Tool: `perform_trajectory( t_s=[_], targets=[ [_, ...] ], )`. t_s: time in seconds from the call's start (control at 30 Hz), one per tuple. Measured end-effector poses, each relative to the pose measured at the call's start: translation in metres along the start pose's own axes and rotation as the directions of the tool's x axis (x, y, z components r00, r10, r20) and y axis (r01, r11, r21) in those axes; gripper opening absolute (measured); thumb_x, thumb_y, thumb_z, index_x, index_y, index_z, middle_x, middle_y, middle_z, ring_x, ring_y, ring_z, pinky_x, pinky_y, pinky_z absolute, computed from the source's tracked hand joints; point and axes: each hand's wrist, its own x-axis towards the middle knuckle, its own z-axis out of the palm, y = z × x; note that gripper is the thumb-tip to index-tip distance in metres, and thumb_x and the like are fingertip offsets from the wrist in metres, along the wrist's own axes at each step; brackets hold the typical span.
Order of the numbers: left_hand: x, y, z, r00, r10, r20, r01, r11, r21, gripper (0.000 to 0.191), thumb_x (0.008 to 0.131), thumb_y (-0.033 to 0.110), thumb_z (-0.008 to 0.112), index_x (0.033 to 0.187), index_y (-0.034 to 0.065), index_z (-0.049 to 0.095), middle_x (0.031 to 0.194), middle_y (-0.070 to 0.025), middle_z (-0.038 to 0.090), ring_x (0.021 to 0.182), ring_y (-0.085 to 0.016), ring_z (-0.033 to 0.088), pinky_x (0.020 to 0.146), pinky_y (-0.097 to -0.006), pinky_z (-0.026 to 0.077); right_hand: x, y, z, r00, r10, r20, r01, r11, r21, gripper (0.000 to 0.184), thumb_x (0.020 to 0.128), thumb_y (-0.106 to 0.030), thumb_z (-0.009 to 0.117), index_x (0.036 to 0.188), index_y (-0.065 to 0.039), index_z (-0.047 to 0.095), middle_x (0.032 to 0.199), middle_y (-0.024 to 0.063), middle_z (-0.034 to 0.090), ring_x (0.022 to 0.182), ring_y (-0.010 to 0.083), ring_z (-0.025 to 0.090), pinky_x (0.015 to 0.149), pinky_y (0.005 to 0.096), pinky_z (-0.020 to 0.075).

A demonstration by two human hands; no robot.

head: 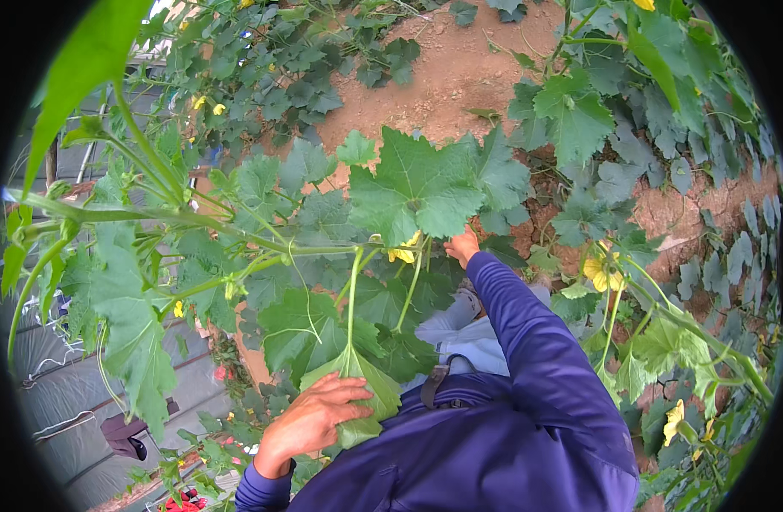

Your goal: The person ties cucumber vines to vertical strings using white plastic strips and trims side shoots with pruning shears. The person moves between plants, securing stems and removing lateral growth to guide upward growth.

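My left hand rests over a large green vine leaf near my waist, its fingers spread across the leaf's surface; whether the thumb pinches it from below is hidden. My right hand reaches in among the foliage just under a broad lobed leaf; leaves cover part of its fingers, so what it touches cannot be told. A thick hairy green stem runs across from the left towards my right hand. A yellow flower hangs beneath it, left of my right hand.
Dense leafy vines spread over reddish soil. On the right another stem carries a yellow flower. Grey sheeting with pale cords lies at the lower left, near a dark cloth item. A leaf hangs close at upper left.
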Motion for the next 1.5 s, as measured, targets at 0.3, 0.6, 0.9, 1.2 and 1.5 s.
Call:
perform_trajectory(
  t_s=[0.3,0.6,0.9,1.2,1.5],
  targets=[
    [-0.002,-0.041,0.000,0.963,0.249,-0.102,-0.268,0.858,-0.438,0.063,0.105,0.056,0.049,0.130,0.0035,0.073,0.150,-0.0159,0.060,0.150,-0.039,0.044,0.124,-0.0604,0.026,0.147,0.044,0.015,0.997,-0.083,-0.005,0.077,0.900,0.429,0.025,0.108,-0.011,0.055,0.132,-0.004,0.058,0.115,0.0175,0.070,0.093,0.0300,0.074,0.075,0.0385,0.0608],
    [0.013,-0.061,-0.015,0.971,0.145,-0.192,-0.193,0.947,-0.259,0.047,0.081,0.000,0.068,0.127,0.0052,0.073,0.147,-0.0123,0.062,0.149,-0.035,0.047,0.126,-0.0582,0.029,0.038,-0.056,0.006,0.977,-0.015,-0.211,0.137,0.806,0.575,0.039,0.110,-0.028,0.057,0.139,-0.002,0.057,0.114,0.0167,0.072,0.092,0.0256,0.072,0.081,0.0345,0.0601],
    [0.033,-0.077,-0.031,0.936,0.315,-0.154,-0.296,0.946,0.133,0.050,0.072,-0.012,0.061,0.119,0.0003,0.073,0.135,-0.0147,0.067,0.144,-0.036,0.051,0.120,-0.0518,0.040,-0.280,-0.222,0.206,0.401,-0.647,0.649,0.901,0.408,-0.151,0.034,0.102,-0.029,0.069,0.120,-0.001,0.075,0.110,0.0034,0.077,0.098,0.0122,0.069,0.088,0.0322,0.0551],
    [0.009,-0.087,-0.034,0.923,0.356,-0.144,-0.304,0.907,0.291,0.051,0.070,-0.013,0.060,0.118,0.0000,0.073,0.133,-0.0146,0.068,0.137,-0.037,0.055,0.114,-0.0476,0.045,-0.313,-0.290,0.257,0.495,0.182,0.849,0.517,0.724,-0.457,0.040,0.101,-0.030,0.062,0.133,-0.008,0.072,0.118,0.0050,0.075,0.103,0.0137,0.063,0.098,0.0302,0.0484],
    [-0.003,-0.097,-0.076,0.878,-0.074,-0.473,-0.350,0.574,-0.741,0.051,0.098,0.035,0.076,0.131,-0.0026,0.068,0.118,-0.0134,0.075,0.099,-0.024,0.074,0.093,-0.0371,0.058,-0.355,-0.254,0.228,0.497,-0.043,0.867,0.504,0.827,-0.248,0.028,0.104,-0.016,0.059,0.123,0.000,0.072,0.110,0.0055,0.074,0.099,0.0143,0.069,0.091,0.0308,0.0532]
  ],
)
